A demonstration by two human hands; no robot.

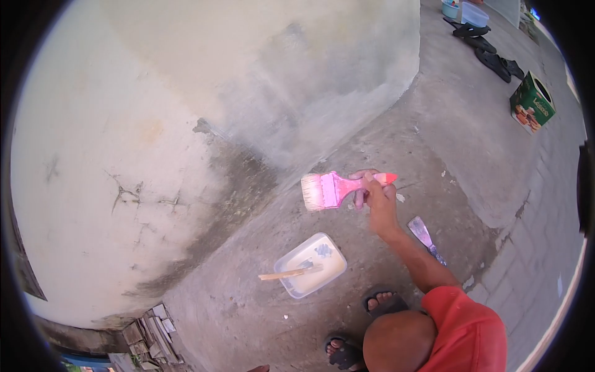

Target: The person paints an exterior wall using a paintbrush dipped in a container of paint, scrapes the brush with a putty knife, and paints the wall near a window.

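Note:
My right hand (374, 193) is closed around the handle of a wide paintbrush (335, 190), held above the concrete floor. The brush is stained pink, with pale bristles pointing left toward the wall and a red-orange handle end. Below it on the floor is a clear plastic tub (338, 273) of whitish paint, with a wooden stick (282, 274) lying across its rim. A scraper (421, 232) with a pink-smeared blade lies near my right forearm. At the bottom edge a small bit of skin shows, perhaps my left hand (259, 369); its fingers cannot be made out.
A cracked, stained off-white wall (155, 149) rises on the left. Broken tile pieces (155, 335) are piled at its lower corner. My sandalled feet (344, 353) are close by. Toward the upper right are a green box (533, 102), dark sandals (493, 64) and plastic containers (474, 15).

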